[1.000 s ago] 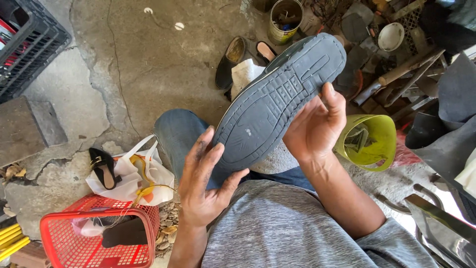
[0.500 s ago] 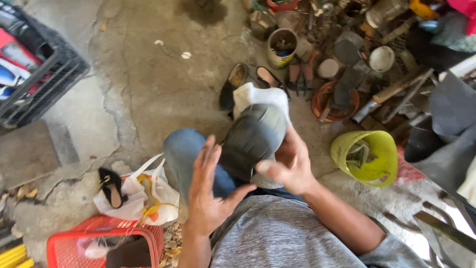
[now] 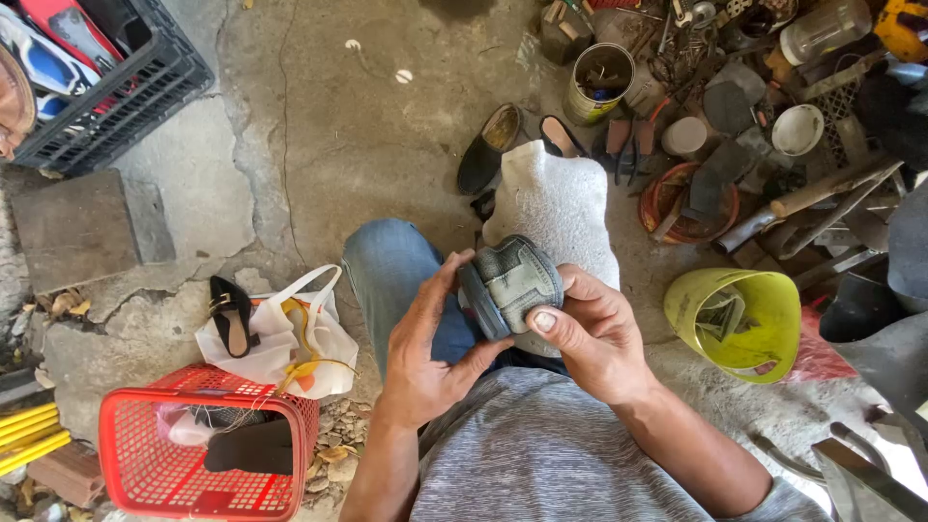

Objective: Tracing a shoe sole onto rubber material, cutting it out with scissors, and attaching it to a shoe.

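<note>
Whereas the sole faced the camera at full length one second ago, the dark shoe (image 3: 509,285) now points its heel end upward, above the lap and the white cloth (image 3: 561,208). Left hand (image 3: 425,353) grasps the shoe's left side, fingers (image 3: 440,290) extended along the rubber edge. Right hand (image 3: 594,333) grasps the right side, thumb pressed on the grey heel panel. Both hands have closed in toward each other. On the floor, the red basket (image 3: 198,454) and yellow-green container (image 3: 739,324) lie well apart from the shoe.
</note>
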